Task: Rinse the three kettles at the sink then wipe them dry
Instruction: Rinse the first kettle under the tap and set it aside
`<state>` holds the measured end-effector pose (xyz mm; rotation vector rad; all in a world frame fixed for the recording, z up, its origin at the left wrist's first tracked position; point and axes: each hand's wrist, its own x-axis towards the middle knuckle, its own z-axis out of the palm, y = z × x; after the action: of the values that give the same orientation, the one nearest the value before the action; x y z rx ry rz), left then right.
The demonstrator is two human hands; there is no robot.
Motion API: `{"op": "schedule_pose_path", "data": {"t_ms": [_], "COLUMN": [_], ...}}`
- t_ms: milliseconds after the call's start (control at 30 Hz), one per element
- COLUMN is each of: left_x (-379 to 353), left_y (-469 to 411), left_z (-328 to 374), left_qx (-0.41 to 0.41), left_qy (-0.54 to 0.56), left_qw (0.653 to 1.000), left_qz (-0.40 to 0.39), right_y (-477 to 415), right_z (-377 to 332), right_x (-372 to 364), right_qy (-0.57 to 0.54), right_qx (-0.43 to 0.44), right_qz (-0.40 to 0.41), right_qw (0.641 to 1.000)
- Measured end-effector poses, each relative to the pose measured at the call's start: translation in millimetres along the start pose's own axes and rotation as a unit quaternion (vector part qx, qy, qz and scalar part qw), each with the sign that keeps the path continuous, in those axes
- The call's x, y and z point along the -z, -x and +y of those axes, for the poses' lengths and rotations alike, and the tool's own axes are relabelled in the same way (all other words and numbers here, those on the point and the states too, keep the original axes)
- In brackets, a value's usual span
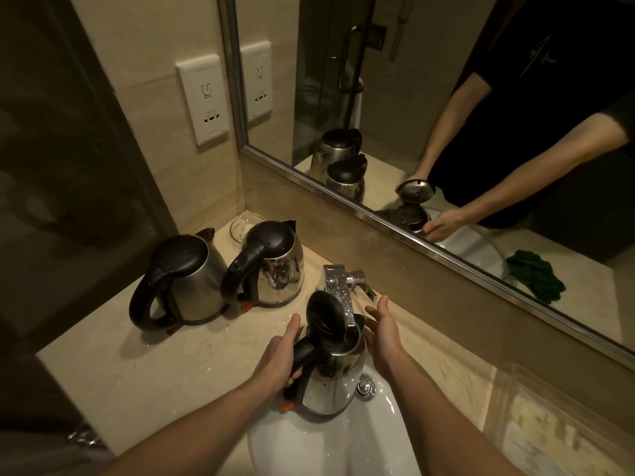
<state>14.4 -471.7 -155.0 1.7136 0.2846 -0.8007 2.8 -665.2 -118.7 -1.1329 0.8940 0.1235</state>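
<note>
L hand [278,359] fingers clamped on handle [305,353] of open-lid kettle [331,386], upright, tap [338,286] at its 12; R hand [383,341] fingers apart, empty, just beside kettle's 3.

Held kettle [330,383]: upright over sink [343,441], lid raised, under faucet [338,286].
Left hand [280,359]: gripped its black handle.
Right hand [383,341]: fingers straight, just beside spout side.
Tabletop [171,372]: brushed kettle [192,286] and shiny kettle [278,269] stood side by side, lids closed.
</note>
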Motion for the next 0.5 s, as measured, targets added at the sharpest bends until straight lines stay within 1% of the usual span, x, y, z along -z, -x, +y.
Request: {"op": "schedule_pose_path", "data": {"t_ms": [200,500], "left_x": [-1.9,-2.1], "left_y": [-0.9,-0.3], "left_z": [0.8,-0.5], "left_qx": [0.008,-0.004], "left_qy": [-0.002,-0.02], "left_qw": [1.0,1.0], "left_qz": [0.011,0.003], "right_y": [0.2,0.0], "right_z": [-0.7,0.4], "right_x": [0.7,2.0], "right_qy": [-0.005,-0.001], "right_qx": [-0.002,-0.006], "right_qz": [0.004,0.006], "right_qw": [1.0,1.0]}}
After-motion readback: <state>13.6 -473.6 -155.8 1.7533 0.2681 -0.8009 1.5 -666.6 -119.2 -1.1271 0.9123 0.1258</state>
